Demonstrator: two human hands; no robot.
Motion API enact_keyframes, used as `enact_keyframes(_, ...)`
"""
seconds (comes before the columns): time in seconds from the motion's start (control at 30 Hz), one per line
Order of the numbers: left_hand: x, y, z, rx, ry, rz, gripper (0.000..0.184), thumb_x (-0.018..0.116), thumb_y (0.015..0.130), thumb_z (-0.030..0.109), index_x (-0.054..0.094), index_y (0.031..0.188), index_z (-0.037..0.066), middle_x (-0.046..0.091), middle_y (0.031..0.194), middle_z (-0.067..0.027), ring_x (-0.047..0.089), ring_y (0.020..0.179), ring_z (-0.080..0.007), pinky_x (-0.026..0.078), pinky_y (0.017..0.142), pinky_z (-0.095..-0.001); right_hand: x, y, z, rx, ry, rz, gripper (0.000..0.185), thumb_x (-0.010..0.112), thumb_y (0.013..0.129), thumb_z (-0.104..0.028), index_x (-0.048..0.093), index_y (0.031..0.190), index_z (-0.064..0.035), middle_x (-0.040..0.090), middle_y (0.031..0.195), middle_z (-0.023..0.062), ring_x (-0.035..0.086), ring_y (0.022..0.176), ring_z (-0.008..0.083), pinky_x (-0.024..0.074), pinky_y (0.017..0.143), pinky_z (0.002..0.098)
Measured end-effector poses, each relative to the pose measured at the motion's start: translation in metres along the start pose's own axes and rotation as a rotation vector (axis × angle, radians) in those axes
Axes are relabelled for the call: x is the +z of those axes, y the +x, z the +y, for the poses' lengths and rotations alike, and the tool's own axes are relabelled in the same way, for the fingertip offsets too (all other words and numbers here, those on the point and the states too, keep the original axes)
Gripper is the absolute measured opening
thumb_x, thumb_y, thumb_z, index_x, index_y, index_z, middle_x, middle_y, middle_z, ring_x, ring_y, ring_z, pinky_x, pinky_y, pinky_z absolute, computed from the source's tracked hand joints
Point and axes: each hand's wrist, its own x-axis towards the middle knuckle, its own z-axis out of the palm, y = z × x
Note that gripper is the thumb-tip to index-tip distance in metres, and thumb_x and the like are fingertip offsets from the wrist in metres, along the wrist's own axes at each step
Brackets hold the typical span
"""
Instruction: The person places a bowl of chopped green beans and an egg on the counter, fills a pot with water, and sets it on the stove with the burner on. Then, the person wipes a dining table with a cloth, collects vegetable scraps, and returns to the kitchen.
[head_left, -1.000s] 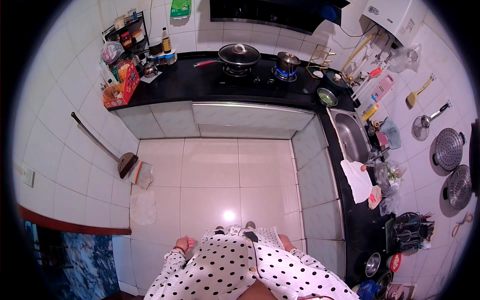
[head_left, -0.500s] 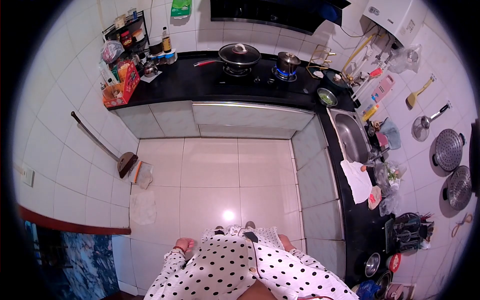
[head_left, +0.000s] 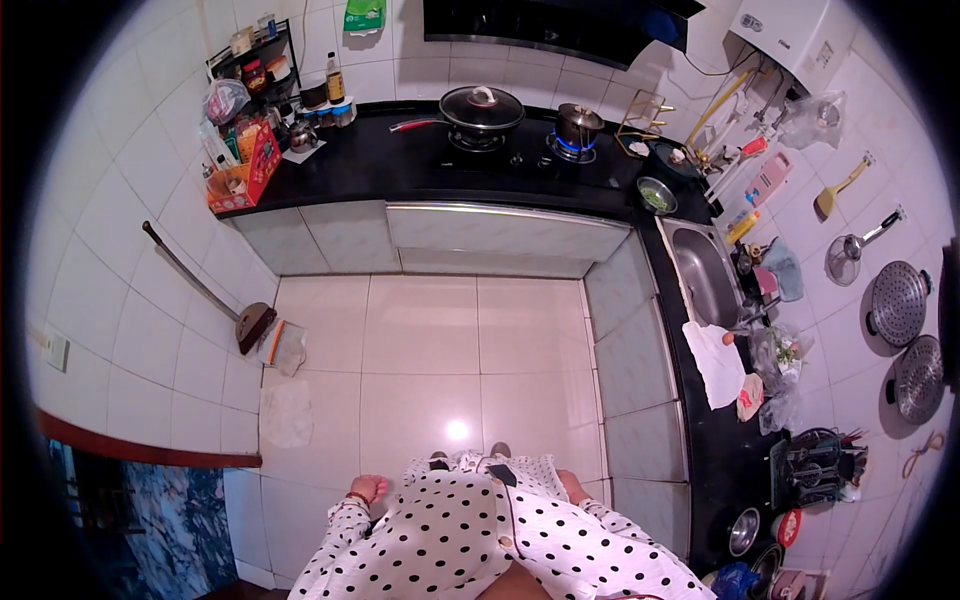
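Observation:
My left hand [head_left: 369,488] hangs beside my polka-dot clothing [head_left: 450,520], above the floor tiles. Its fingers are loosely bent, with nothing visible in them. On the other side, my right hand [head_left: 572,486] hangs close to the clothing, partly covered by it; its fingers cannot be made out. Neither hand touches the counter. Ahead on the black counter [head_left: 350,170], a lidded frying pan [head_left: 481,108] with a red handle rests on the left burner. A small lidded pot [head_left: 579,124] stands over a blue flame on the right burner.
A bowl with something green [head_left: 656,195] sits near the sink [head_left: 704,275] at right. A white cloth [head_left: 714,365] lies past the sink. Along the left wall lean a long-handled dustpan [head_left: 254,325] and a clear bag [head_left: 285,347]. An orange box [head_left: 262,165] holds bottles.
The view has shifted very slightly. Hands, pan and pot stay where they were.

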Motion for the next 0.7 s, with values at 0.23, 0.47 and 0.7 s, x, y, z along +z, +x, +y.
enact_keyframes(0.23, -0.010, 0.015, -0.021, 0.013, 0.043, -0.068, 0.023, 0.048, 0.092, 0.024, 0.066, 0.095, 0.010, 0.067, 0.082, 0.0006, 0.060, 0.063, -0.0086, 0.046, 0.050, -0.0250, 0.011, 0.019, 0.048, 0.016, 0.060, -0.075, 0.073, 0.067, 0.078, -0.050, 0.043, 0.137, -0.0145, 0.045, 0.137, 0.0113, 0.046, 0.118, 0.0321, 0.0433, 0.091, 0.0372)
enact_keyframes(0.47, -0.003, 0.002, -0.026, 0.007, 0.063, -0.017, 0.023, 0.049, 0.092, 0.026, 0.066, 0.097, 0.011, 0.068, 0.083, 0.0007, 0.060, 0.064, -0.0086, 0.046, 0.051, -0.0253, -0.013, -0.020, -0.009, -0.022, -0.026, 0.029, 0.068, 0.066, 0.079, -0.048, 0.045, 0.133, -0.0136, 0.047, 0.133, 0.0123, 0.048, 0.116, 0.0327, 0.0438, 0.090, 0.0376)
enact_keyframes(0.7, -0.004, 0.014, -0.045, 0.019, 0.056, -0.013, 0.022, 0.050, 0.092, 0.025, 0.065, 0.098, 0.011, 0.068, 0.083, 0.0007, 0.061, 0.066, -0.0089, 0.047, 0.051, -0.0255, -0.021, -0.037, -0.028, -0.035, -0.052, 0.064, 0.062, 0.065, 0.079, -0.046, 0.048, 0.129, -0.0123, 0.049, 0.128, 0.0137, 0.050, 0.113, 0.0334, 0.0445, 0.089, 0.0382)
